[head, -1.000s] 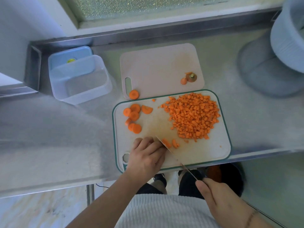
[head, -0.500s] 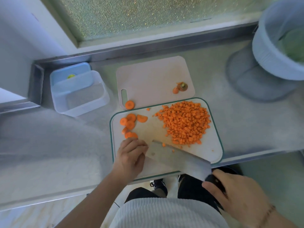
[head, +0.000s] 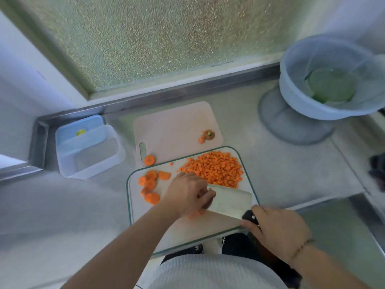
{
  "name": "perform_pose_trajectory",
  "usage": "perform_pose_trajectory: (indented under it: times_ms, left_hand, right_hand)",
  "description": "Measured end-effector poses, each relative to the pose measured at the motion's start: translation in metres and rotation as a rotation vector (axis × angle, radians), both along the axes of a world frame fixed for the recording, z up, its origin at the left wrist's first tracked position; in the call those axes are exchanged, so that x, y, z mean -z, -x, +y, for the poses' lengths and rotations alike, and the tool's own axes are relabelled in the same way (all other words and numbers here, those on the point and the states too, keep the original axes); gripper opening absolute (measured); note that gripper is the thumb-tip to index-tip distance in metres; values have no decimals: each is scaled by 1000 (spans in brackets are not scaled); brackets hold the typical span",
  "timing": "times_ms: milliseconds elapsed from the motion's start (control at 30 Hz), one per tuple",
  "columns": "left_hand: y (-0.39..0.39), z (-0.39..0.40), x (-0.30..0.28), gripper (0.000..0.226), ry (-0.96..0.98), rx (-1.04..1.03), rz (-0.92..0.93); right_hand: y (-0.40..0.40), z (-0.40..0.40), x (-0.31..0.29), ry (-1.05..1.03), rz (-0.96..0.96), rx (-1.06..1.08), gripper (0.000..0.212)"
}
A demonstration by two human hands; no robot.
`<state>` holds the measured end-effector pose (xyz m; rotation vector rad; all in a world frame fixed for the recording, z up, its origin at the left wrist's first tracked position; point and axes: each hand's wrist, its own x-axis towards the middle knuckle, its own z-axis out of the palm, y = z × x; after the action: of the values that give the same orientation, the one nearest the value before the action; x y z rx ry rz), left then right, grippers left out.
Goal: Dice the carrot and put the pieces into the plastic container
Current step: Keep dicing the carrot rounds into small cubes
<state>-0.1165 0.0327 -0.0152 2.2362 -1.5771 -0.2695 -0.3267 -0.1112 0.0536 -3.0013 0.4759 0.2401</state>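
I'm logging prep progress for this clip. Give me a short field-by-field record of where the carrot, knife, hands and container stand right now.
diced carrot: heap on the green-rimmed cutting board, far right part
carrot slices: uncut rounds on the board's left; one round on the pink board
knife: cleaver laid flat, blade towards the heap
right hand: holds the cleaver handle
left hand: at the blade's left end, fingers curled; a few dice beside it
plastic container: left of the boards, no carrot inside
carrot top: on the pink board
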Motion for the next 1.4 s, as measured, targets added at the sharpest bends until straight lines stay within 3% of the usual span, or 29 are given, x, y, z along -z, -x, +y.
perform_pose_trajectory:
  times_ms: [100, 200, 300, 400, 500, 533, 633, 733, 1000, 1100, 1233, 1333, 1400]
  left_hand:
    - [-3, -14, -1, 44, -31, -28, 46]
    - [-9, -27, 0, 38, -46, -77, 38]
    - [-26, -31, -10, 41, -58, -155, 154]
    - [-45, -24, -27, 26, 216, -445, 260]
    - [-40, -13, -40, 20, 430, -844, 282]
    - [-31, -11, -39, 21, 437, -814, 212]
    - [9, -9, -29, 44, 241, -370, 25]
    - [35, -14, -15, 66, 51, -144, -60]
    - [53, -5, 7, 81, -102, -113, -84]
    - [50, 5, 13, 72, -18, -158, -82]
    - [29, 20, 16, 21, 359, -359, -66]
    - [10, 31, 12, 32, 324, -587, -56]
    - [6, 36, 7, 36, 261, -548, -37]
  right_hand:
    - [0, -8, -2, -26, 102, 30, 56]
    - [7, -19, 10, 52, -23, -9, 53]
    - [10, -31, 6, -100, 39, 34, 59]
    - [8, -33, -1, -639, -18, 322, 75]
    - [-8, -38, -11, -1455, -26, 900, 62]
    - [-13, -39, -14, -1621, 19, 1008, 57]
    - [-29, -42, -22, -1902, 106, 1083, 56]
    - [-39, -40, -30, -1959, 129, 1084, 58]
    - [-39, -29, -34, -2037, 114, 1131, 56]
    - [-34, -27, -30, -1948, 107, 1125, 57]
    - [-31, -26, -27, -1840, 85, 1081, 56]
    - [-28, -26, -24, -1819, 49, 1070, 56]
    - [-27, -25, -22, -1805, 33, 1058, 56]
